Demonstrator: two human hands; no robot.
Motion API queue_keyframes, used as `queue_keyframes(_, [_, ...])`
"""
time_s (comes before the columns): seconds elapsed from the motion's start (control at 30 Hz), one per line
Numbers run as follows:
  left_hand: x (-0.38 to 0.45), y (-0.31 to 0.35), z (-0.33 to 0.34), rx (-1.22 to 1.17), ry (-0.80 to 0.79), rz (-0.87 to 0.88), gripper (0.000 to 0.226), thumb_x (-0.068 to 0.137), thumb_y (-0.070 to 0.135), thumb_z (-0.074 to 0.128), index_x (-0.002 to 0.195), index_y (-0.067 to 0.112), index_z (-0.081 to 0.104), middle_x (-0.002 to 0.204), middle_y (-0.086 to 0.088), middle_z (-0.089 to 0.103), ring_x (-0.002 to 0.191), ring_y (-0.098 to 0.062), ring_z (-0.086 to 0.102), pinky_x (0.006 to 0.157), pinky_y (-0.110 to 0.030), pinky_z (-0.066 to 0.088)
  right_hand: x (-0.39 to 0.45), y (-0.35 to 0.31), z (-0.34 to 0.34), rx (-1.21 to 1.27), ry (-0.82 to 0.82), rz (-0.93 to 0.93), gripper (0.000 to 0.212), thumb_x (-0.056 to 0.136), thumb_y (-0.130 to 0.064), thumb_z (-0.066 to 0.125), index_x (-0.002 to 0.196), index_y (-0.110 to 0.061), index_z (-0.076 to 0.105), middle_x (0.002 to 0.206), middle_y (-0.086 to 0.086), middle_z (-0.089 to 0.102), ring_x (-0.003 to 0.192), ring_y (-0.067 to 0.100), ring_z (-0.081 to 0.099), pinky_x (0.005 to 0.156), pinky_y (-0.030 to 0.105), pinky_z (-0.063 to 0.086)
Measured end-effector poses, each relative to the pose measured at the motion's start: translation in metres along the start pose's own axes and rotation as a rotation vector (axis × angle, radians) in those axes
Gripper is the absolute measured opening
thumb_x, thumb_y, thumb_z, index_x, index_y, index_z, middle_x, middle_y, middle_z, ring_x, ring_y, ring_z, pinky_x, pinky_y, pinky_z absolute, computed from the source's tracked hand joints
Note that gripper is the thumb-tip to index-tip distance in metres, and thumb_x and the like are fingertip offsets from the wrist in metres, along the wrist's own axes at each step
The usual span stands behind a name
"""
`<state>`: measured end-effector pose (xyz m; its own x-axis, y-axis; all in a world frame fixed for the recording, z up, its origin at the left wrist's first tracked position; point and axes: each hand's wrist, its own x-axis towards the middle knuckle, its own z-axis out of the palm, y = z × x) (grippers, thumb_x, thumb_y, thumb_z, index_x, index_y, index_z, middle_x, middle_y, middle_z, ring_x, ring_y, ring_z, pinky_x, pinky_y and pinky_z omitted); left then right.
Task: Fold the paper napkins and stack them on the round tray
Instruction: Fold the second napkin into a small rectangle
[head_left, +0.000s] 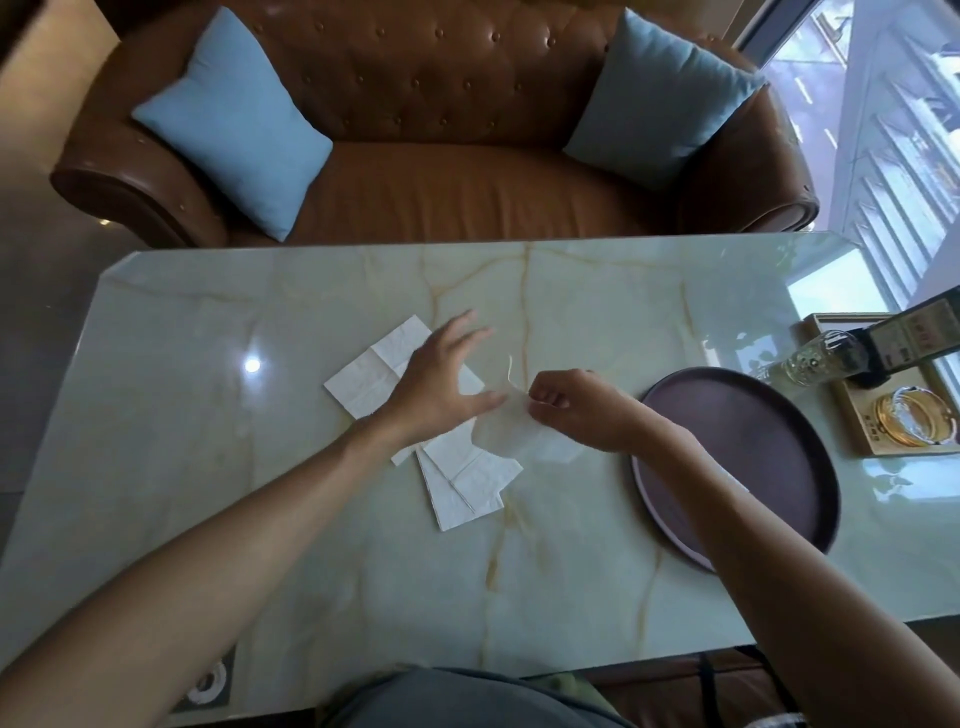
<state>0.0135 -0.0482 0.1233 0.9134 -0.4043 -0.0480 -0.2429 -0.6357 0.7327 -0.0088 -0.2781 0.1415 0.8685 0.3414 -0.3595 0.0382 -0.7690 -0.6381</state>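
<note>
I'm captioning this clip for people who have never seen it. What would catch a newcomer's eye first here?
Probably the two hands at the middle of the pale marble table: the right hand pinches a blurred white napkin, and the left hand hovers spread over more napkins lying flat. Next, the dark round tray at right holds no napkins, and a brown leather sofa with two blue cushions sits beyond.
</note>
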Motion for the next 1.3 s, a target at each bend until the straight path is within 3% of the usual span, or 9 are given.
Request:
queue_keyframes(0.07, [0.007, 0.013, -0.004, 0.102, -0.166, 0.136, 0.055, 0.086, 0.046, 0.075, 0.135, 0.024, 0.063, 0.147, 0.003, 0.055, 0.14, -0.015, 0.045, 0.119, -0.035, 0.032, 0.002, -0.006, -0.002, -0.065, -0.028, -0.033, 0.012, 0.096, -0.025, 0.064, 0.084, -0.025, 0.061, 0.08, -0.001, 0.065, 0.076, 0.024, 0.058, 0.077, 0.038, 0.05])
queue_keyframes(0.2, [0.011, 0.021, -0.01, 0.006, -0.421, 0.012, 0.027, 0.091, 0.047, 0.068, 0.107, 0.027, 0.075, 0.102, 0.012, 0.074, 0.1, -0.004, 0.066, 0.096, -0.036, 0.051, 0.003, -0.008, -0.009, -0.078, -0.069, -0.001, 0.013, 0.096, -0.028, 0.062, 0.083, -0.031, 0.062, 0.077, -0.01, 0.063, 0.072, 0.009, 0.055, 0.071, 0.033, 0.047])
queue_keyframes(0.33, [0.006, 0.02, -0.012, -0.019, -0.393, -0.02, 0.024, 0.091, 0.045, 0.07, 0.098, 0.022, 0.073, 0.102, 0.011, 0.07, 0.1, -0.004, 0.063, 0.089, -0.028, 0.048, -0.001, -0.005, -0.013, -0.021, -0.094, 0.028, 0.005, 0.092, -0.023, 0.067, 0.095, -0.025, 0.07, 0.091, -0.002, 0.072, 0.083, 0.016, 0.065, 0.076, 0.034, 0.051])
queue_keyframes(0.47, [0.001, 0.016, -0.013, -0.089, -0.394, -0.044, 0.021, 0.091, 0.044, 0.071, 0.089, 0.023, 0.071, 0.095, 0.008, 0.073, 0.097, -0.006, 0.067, 0.092, -0.029, 0.053, -0.002, 0.0, -0.013, 0.016, -0.06, 0.053, 0.003, 0.09, -0.024, 0.072, 0.09, -0.022, 0.071, 0.089, -0.001, 0.073, 0.081, 0.017, 0.066, 0.075, 0.035, 0.052])
queue_keyframes(0.63, [0.0, 0.012, -0.01, -0.107, -0.408, -0.054, 0.02, 0.092, 0.046, 0.068, 0.084, 0.028, 0.071, 0.086, 0.005, 0.073, 0.082, -0.012, 0.068, 0.085, -0.039, 0.055, 0.001, 0.0, -0.013, -0.014, -0.053, 0.041, 0.012, 0.094, -0.03, 0.071, 0.086, -0.021, 0.073, 0.075, -0.01, 0.066, 0.066, 0.005, 0.055, 0.062, 0.018, 0.043])
queue_keyframes(0.8, [-0.002, 0.012, -0.012, -0.144, -0.362, -0.055, 0.022, 0.098, 0.042, 0.061, 0.082, 0.029, 0.068, 0.071, 0.012, 0.062, 0.061, 0.0, 0.051, 0.065, -0.022, 0.043, 0.003, -0.006, -0.016, -0.006, -0.05, 0.042, 0.014, 0.096, -0.031, 0.068, 0.086, -0.023, 0.075, 0.074, -0.011, 0.066, 0.067, 0.003, 0.056, 0.064, 0.019, 0.044])
queue_keyframes(0.93, [-0.004, 0.013, -0.014, -0.12, -0.315, -0.029, 0.018, 0.101, 0.04, 0.057, 0.09, 0.031, 0.068, 0.071, 0.016, 0.062, 0.062, 0.004, 0.053, 0.062, -0.016, 0.039, 0.003, -0.012, -0.018, 0.001, -0.044, 0.038, 0.014, 0.096, -0.03, 0.068, 0.086, -0.024, 0.076, 0.073, -0.012, 0.067, 0.066, 0.003, 0.055, 0.064, 0.019, 0.045])
queue_keyframes(1.1, [-0.003, 0.011, -0.015, -0.096, -0.271, -0.004, 0.024, 0.102, 0.042, 0.055, 0.094, 0.024, 0.069, 0.081, 0.01, 0.068, 0.074, -0.006, 0.061, 0.074, -0.03, 0.049, 0.006, -0.015, -0.02, -0.024, -0.035, 0.043, 0.015, 0.095, -0.03, 0.067, 0.082, -0.027, 0.074, 0.068, -0.014, 0.064, 0.06, -0.004, 0.055, 0.058, 0.012, 0.04])
queue_keyframes(1.3, [-0.003, 0.0, -0.026, -0.15, -0.25, -0.042, 0.025, 0.102, 0.04, 0.057, 0.095, 0.021, 0.072, 0.088, 0.004, 0.074, 0.086, -0.016, 0.067, 0.08, -0.034, 0.051, 0.0, -0.001, -0.034, 0.121, -0.036, 0.076, 0.02, 0.094, -0.028, 0.064, 0.082, -0.018, 0.077, 0.073, -0.001, 0.07, 0.066, 0.01, 0.059, 0.069, 0.034, 0.052])
